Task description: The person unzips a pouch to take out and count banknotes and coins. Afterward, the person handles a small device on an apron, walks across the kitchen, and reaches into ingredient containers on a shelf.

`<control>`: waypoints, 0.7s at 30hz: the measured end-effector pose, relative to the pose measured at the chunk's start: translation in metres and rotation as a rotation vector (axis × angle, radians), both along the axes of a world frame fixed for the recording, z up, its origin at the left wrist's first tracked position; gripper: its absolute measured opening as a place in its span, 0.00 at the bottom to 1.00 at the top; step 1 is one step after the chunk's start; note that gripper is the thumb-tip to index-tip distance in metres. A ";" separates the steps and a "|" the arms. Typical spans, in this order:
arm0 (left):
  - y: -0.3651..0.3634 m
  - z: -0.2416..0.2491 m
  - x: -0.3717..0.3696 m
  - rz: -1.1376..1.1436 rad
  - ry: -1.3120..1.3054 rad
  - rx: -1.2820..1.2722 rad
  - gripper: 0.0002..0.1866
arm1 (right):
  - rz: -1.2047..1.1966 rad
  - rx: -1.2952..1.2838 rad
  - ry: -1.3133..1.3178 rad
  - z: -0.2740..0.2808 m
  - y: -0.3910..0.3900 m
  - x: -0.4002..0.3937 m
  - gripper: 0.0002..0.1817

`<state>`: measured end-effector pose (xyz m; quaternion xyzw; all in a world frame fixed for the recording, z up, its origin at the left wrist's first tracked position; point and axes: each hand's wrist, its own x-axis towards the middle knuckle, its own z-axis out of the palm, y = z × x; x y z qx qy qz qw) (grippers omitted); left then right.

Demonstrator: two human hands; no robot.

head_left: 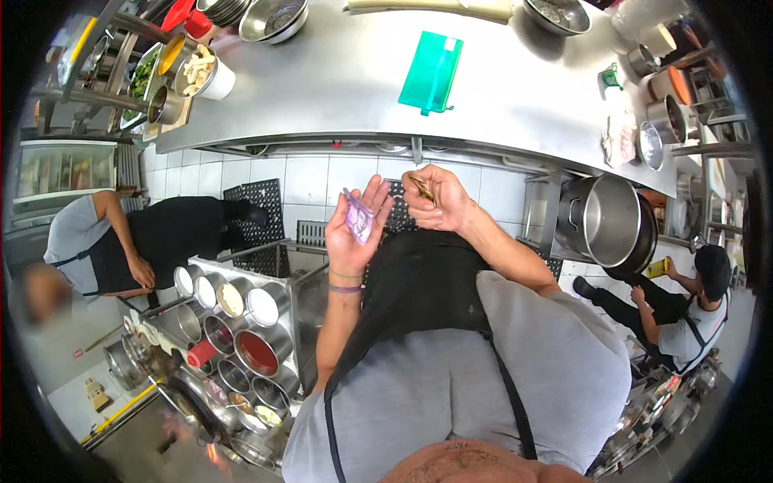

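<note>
My left hand is palm up with its fingers stretched out, and a small purple and white folded piece, which looks like a banknote, lies across the palm by the thumb. Close beside it, my right hand is curled, its fingers pinching a small brownish-gold thing whose kind I cannot make out. Both hands are in the air in front of my black apron. Beyond them, a green zip pouch lies flat on the steel table.
Metal bowls and a white tub of pale pieces stand on the table's left. A large pot is at right. Filled containers crowd a rack at left. One person stands left, another right.
</note>
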<state>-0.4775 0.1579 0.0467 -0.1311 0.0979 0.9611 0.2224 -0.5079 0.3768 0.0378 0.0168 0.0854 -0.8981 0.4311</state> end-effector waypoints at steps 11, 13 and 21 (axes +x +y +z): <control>-0.057 -0.021 0.011 0.034 -0.014 0.047 0.19 | -0.200 0.130 -0.327 0.004 -0.060 -0.009 0.23; -0.064 -0.024 0.011 0.039 -0.027 0.038 0.18 | -0.190 0.157 -0.296 0.002 -0.063 -0.010 0.22; -0.071 -0.032 0.014 0.049 -0.061 0.013 0.18 | -0.223 0.219 -0.161 -0.003 -0.065 -0.005 0.16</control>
